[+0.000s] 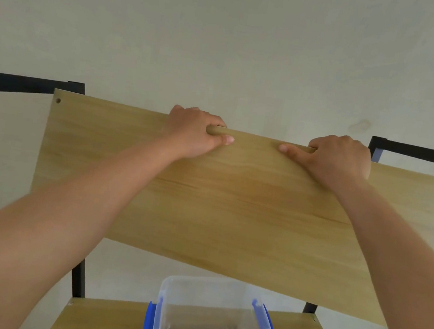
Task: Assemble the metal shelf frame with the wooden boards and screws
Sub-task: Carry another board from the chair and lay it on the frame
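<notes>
A long light wooden board is held up in front of me, tilted down to the right, with a screw hole near its top left corner. My left hand grips the board's far top edge, fingers curled over it and thumb on the near face. My right hand grips the same edge further right in the same way. The black metal frame shows as a top bar at the left and at the right. A lower wooden shelf sits fitted in the frame below.
A clear plastic box with blue latches stands on the lower shelf, holding a few screws and a thin tool. Black frame uprights rise at both sides. A plain pale wall is close behind.
</notes>
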